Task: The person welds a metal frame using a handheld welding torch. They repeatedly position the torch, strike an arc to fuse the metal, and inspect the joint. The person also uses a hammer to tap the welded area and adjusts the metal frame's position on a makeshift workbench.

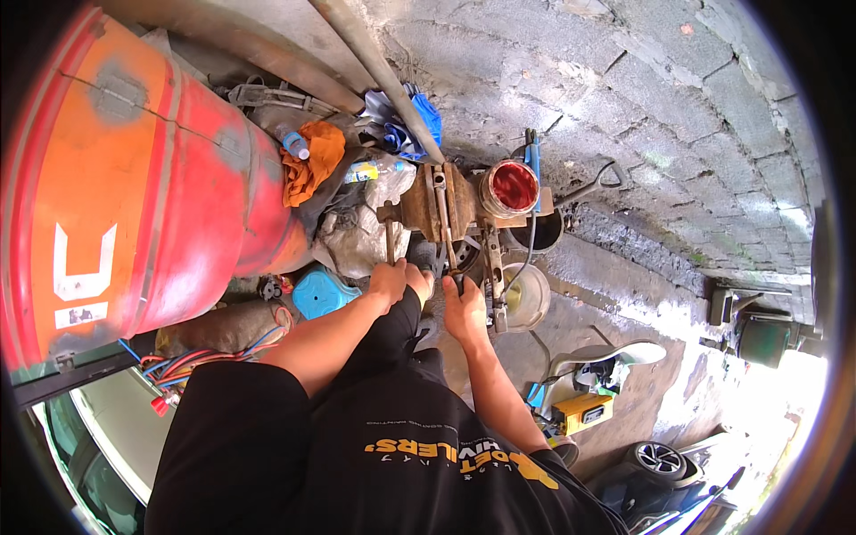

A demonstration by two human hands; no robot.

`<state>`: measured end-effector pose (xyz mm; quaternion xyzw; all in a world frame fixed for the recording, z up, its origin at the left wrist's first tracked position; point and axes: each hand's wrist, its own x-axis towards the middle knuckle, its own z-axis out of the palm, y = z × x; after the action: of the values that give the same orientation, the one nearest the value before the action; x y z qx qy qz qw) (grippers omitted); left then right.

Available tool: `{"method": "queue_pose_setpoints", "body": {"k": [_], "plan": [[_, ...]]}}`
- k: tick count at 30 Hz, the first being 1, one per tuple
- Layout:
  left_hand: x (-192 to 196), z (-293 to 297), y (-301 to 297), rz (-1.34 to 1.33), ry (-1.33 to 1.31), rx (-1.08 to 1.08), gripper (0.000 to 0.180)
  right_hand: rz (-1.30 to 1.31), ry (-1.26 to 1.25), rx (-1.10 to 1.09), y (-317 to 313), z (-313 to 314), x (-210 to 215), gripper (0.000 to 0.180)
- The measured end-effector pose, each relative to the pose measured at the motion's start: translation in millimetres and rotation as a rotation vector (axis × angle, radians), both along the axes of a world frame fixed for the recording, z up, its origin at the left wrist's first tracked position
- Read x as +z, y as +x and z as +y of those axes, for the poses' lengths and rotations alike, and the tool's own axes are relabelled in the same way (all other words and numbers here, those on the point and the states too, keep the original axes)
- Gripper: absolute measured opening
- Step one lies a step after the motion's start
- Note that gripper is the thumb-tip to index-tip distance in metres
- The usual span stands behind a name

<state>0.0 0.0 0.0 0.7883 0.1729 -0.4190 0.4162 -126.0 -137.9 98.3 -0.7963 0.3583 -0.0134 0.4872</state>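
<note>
A rusty bench vise (415,210) stands in front of me, with a long metal part (440,185) lying across its top. My left hand (387,285) is closed round the lower end of a thin metal bar (390,239) that hangs from the vise's left side. My right hand (465,310) grips the dark handle of a screwdriver-like tool (452,259). Its shaft points up toward the metal part; whether the tip touches it, I cannot tell. Just right of the vise sits an open can of red grease-like paste (514,185).
A big red and orange drum (178,169) fills the left. Around the vise are an orange cloth (314,162), a blue stool-like item (323,292), a whitish bucket (526,299) and a shovel handle (599,181). A yellow case (582,414) lies lower right, before a block wall (660,116).
</note>
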Motion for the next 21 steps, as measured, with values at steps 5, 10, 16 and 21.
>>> {"method": "queue_pose_setpoints", "body": {"k": [5,10,16,21], "plan": [[-69.8,14.8,-13.8,-0.356,0.065,-0.09,0.052,0.014,-0.019,-0.013,2.5,2.9,1.9,0.048],[-66.0,0.9,-22.1,-0.436,0.111,-0.16,0.051,0.035,0.048,-0.026,3.3,-1.0,8.2,0.04],[-67.1,-0.1,-19.3,-0.231,-0.023,-0.176,0.036,0.038,0.003,-0.004,3.7,1.7,7.8,0.039],[-75.2,2.3,-22.8,-0.321,-0.21,-0.146,0.023,0.042,0.033,-0.008,4.5,-1.3,12.9,0.039]]}}
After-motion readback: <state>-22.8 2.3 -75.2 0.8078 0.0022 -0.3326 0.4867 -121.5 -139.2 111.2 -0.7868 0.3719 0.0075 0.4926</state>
